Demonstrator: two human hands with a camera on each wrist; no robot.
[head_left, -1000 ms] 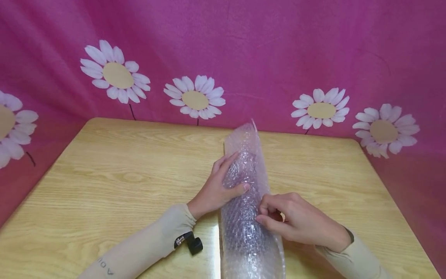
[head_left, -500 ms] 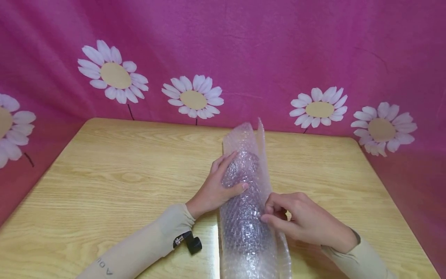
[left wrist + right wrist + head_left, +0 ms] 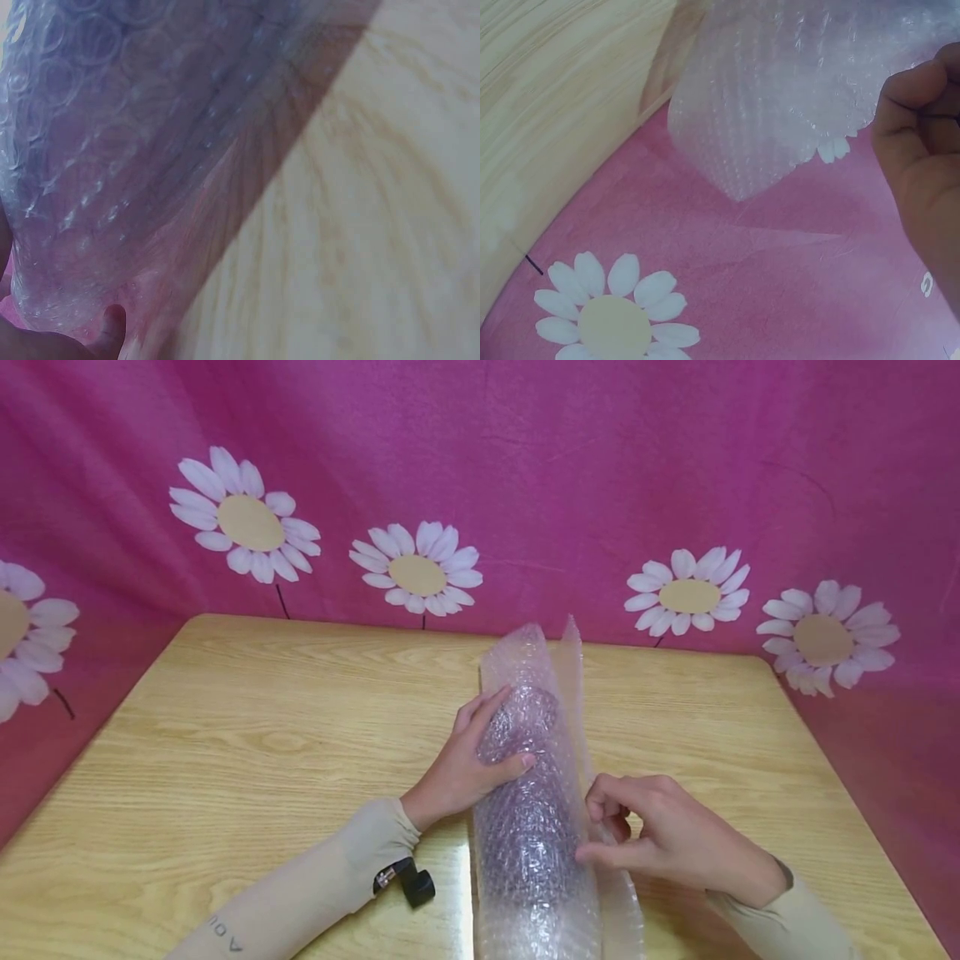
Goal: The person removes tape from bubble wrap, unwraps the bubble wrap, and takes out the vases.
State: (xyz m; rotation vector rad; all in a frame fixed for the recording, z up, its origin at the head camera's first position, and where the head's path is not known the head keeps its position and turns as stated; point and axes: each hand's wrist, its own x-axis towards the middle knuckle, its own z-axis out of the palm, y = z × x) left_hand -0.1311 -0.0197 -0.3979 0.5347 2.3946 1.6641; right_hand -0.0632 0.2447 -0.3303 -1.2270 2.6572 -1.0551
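Observation:
A long bundle in clear bubble wrap (image 3: pixel 536 835) lies on the table, pointing away from me, with a darker purplish core showing through the layers. My left hand (image 3: pixel 461 768) rests on its left side, fingers straight and thumb laid across the top. My right hand (image 3: pixel 667 835) pinches the wrap's loose edge at the right, with fingers curled. That loose flap (image 3: pixel 622 914) stands off from the bundle along its length. The left wrist view shows the bubbles (image 3: pixel 112 135) up close. The right wrist view has the free corner of the sheet (image 3: pixel 739 157) beside the curled fingers.
The wood-grain table (image 3: pixel 285 718) runs out to both sides of the bundle. Behind it hangs a pink cloth (image 3: pixel 555 485) printed with white daisies. A small black device (image 3: pixel 416 883) sits at the left sleeve's cuff.
My right hand has moved a little to the right, drawing the wrap's edge away so the gap beside the bundle has widened. The left hand has stayed in place.

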